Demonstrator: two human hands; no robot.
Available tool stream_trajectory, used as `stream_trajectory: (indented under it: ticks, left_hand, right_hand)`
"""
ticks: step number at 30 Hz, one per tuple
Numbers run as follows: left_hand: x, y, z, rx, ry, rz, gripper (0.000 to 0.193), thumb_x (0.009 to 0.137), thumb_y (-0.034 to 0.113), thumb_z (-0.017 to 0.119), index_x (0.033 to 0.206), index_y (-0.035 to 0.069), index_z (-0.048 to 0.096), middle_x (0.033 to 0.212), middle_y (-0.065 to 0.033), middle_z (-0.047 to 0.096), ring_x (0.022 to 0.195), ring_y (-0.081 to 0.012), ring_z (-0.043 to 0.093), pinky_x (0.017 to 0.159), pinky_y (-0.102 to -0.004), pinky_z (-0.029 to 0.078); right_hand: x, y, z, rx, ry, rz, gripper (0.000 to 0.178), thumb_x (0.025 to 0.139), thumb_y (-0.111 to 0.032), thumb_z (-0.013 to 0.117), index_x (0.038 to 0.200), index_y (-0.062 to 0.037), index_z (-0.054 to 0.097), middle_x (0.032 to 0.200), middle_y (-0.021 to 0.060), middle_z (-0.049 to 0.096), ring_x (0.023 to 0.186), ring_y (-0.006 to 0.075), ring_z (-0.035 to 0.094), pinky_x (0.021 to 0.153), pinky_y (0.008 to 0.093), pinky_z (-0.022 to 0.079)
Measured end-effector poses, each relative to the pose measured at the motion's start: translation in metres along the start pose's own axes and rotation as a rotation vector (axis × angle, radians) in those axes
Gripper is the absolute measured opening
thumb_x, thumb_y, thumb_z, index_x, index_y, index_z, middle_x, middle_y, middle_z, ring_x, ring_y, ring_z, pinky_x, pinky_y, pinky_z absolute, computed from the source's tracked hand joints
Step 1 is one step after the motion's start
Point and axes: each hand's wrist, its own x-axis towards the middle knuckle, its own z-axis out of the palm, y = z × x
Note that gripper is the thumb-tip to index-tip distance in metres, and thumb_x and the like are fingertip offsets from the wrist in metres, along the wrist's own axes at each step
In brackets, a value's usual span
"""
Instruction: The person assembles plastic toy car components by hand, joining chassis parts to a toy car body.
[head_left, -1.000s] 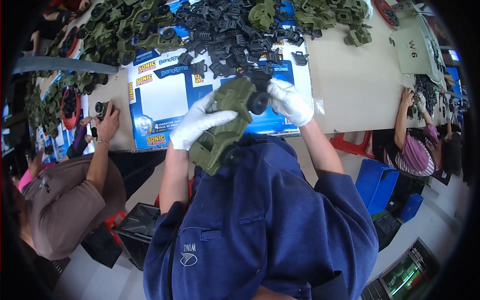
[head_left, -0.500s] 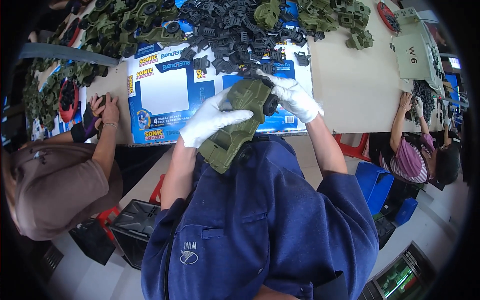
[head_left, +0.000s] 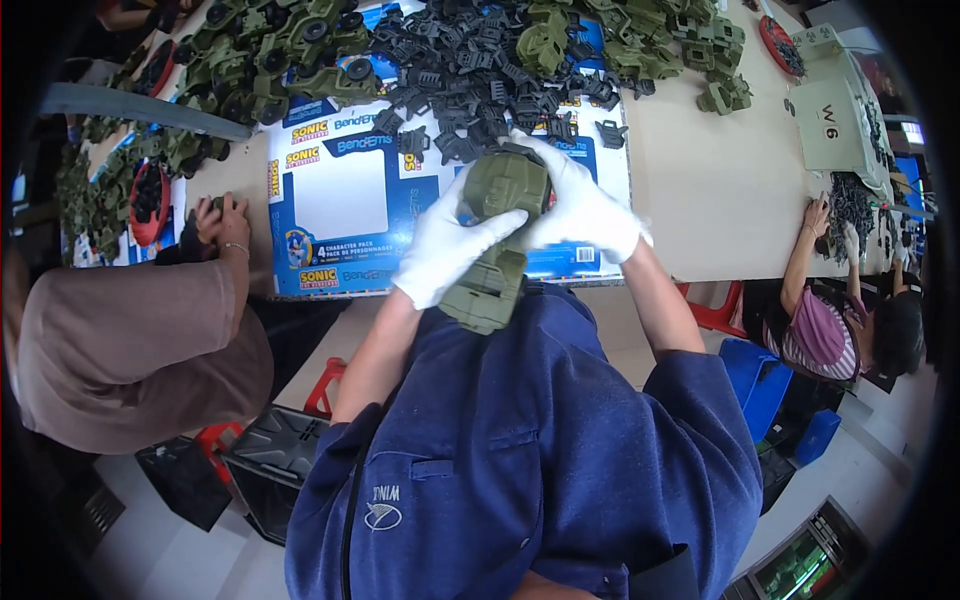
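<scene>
A dark green plastic toy jeep [head_left: 505, 185] is held up over the near edge of the table, in front of my body. My left hand [head_left: 455, 240], in a white glove, grips it from the left with the thumb lying across its top. On the other side, my white-gloved right hand [head_left: 580, 205] wraps round its right side and front end. At that front end a dark edge shows by the right fingertips; whether it is a separate part I cannot tell. The jeep's wheels are mostly hidden. Just beyond lies a heap of small black plastic parts [head_left: 465, 75].
Green toy jeeps [head_left: 270, 60] are piled at the far left, with green bodies [head_left: 640, 40] at the far right. Printed blue-and-white card sheets [head_left: 340, 195] cover the table before me. Co-workers sit left [head_left: 140, 350] and right [head_left: 820, 325]. A pale green box [head_left: 830, 120] stands right.
The jeep has turned more upright and end-on, and its right wheels are now hidden. My right hand has moved from its front corner to wrap round its side.
</scene>
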Motion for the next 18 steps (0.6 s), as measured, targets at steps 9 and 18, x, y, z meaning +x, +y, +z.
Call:
stream_trajectory:
  ticks: [9,18]
  left_hand:
    - [0.017,-0.034,-0.009,-0.137,0.065,0.437,0.094,0.084,0.073,0.056,0.143,0.001,0.041,0.141,-0.0191,0.049,0.13,-0.0287,0.048,0.109,-0.0368,0.035]
    - [0.019,-0.03,-0.013,0.015,0.223,0.555,0.046,0.095,0.042,0.054,0.112,-0.001,0.058,0.11,-0.0146,0.062,0.103,-0.0239,0.06,0.091,-0.0348,0.045]
  right_hand:
    - [-0.001,-0.022,0.029,-0.197,0.258,-0.254,0.104,0.057,-0.047,0.085,0.141,-0.0023,0.042,0.136,0.0198,0.054,0.128,0.038,0.049,0.111,0.0447,0.034]
    - [0.003,-0.031,0.074,-0.032,0.596,-0.255,0.062,0.081,-0.043,0.069,0.122,0.0003,0.053,0.119,0.0206,0.065,0.108,0.0383,0.062,0.094,0.0438,0.047]
